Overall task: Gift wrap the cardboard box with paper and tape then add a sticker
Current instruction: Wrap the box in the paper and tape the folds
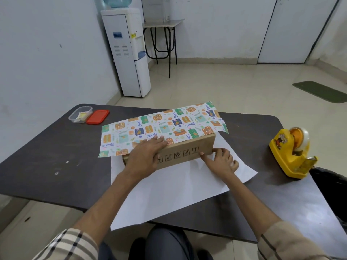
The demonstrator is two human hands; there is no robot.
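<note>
A long brown cardboard box (pixel 189 150) with printed handling symbols lies on a sheet of wrapping paper on the dark table. The paper's patterned far half (pixel 159 128) is folded over the box top; its white underside (pixel 169 190) spreads toward me. My left hand (pixel 144 156) presses flat on the patterned paper at the box's near top edge, fingers spread. My right hand (pixel 221 162) rests on the white paper by the box's right near corner, fingertips touching the box and pinching the sheet's edge. A yellow tape dispenser (pixel 291 152) stands at the right.
A clear plastic container (pixel 79 114) with yellowish slips inside and its red lid (pixel 97 117) beside it sit at the table's far left corner (pixel 56 147). A black basket rim (pixel 330 181) shows by the right edge. A water dispenser (pixel 129 53) stands beyond the table.
</note>
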